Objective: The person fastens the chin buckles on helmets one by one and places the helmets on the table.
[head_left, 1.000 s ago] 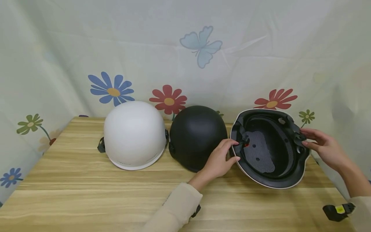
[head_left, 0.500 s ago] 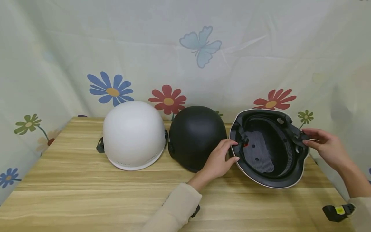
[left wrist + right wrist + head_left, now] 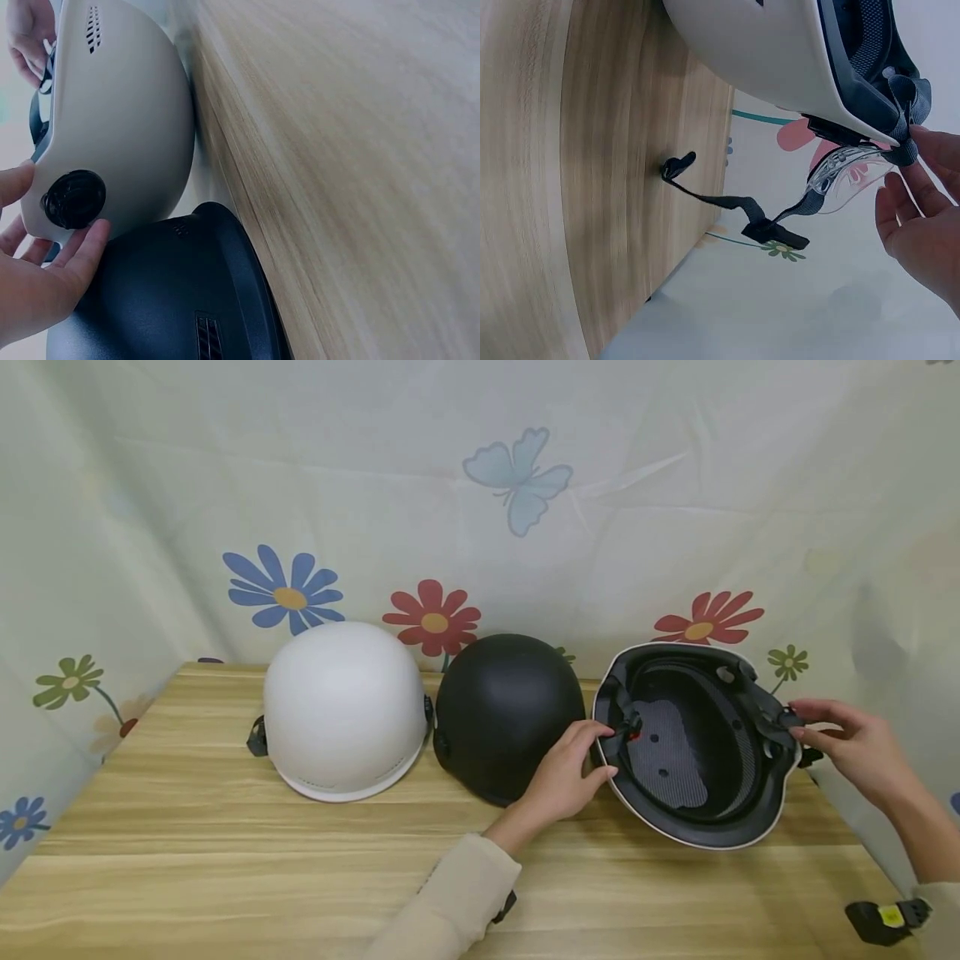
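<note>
Item 1: cream-shelled helmet [image 3: 678, 735], far right on the bench [image 3: 262, 877], its hollow and black lining turned up toward the wearer of the head camera. Long axis appears to run aslant, from far left to near right. Key placement: the helmet lies between the two hands, right of one and left of the other, with both touching it, so neither is nearer.

Item 2: left hand [image 3: 562, 772], thumb and fingers gripping the left rim beside a round black knob [image 3: 75, 199].

Item 3: right hand [image 3: 862, 747], pinching black strap webbing [image 3: 911, 97] at the right rim. A loose strap [image 3: 724, 201] with a clear plastic piece [image 3: 847, 169] trails on the outer side.

Item 4: black helmet [image 3: 510, 718], dome up, just left of item 1 (whether the left hand touches it cannot be told).

Item 5: white helmet [image 3: 345, 710], dome up, leftmost.

Item 6: flower-printed curtain [image 3: 675, 527], behind.
</note>
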The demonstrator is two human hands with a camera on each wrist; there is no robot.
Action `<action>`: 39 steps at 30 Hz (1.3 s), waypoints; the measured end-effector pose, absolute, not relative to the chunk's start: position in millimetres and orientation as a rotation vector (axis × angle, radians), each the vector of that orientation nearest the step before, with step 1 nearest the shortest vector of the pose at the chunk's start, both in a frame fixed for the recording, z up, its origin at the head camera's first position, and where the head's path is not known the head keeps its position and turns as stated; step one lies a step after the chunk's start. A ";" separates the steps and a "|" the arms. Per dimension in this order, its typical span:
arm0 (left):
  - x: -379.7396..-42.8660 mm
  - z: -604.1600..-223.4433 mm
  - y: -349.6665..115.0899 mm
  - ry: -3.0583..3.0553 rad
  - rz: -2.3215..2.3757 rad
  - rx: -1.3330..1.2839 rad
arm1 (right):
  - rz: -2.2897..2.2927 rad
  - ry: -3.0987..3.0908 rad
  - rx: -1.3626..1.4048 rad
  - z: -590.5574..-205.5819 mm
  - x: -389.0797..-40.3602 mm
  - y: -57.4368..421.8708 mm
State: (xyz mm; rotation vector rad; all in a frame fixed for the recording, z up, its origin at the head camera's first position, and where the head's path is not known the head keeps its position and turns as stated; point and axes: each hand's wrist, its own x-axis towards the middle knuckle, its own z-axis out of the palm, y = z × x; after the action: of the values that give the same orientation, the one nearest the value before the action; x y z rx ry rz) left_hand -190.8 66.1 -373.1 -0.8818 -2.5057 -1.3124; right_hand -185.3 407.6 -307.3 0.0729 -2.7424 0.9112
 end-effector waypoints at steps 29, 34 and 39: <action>-192.3 -373.6 66.6 -2.512 -1.347 -0.882 | 0.954 -2.782 0.029 -320.2 -176.1 420.2; -192.6 -373.8 66.1 -2.513 -1.345 -0.886 | 1.002 -2.792 0.059 -324.1 -172.4 425.3; -192.8 -374.2 66.4 -2.505 -1.338 -0.889 | 0.992 -2.856 0.039 -326.9 -169.9 428.1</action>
State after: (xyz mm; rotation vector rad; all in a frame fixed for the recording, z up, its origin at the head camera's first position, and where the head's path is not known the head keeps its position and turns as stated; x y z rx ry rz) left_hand -192.8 66.4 -374.2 -0.8892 -2.5047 -1.3383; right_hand -169.9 428.1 -326.9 0.0393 -2.8556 0.9918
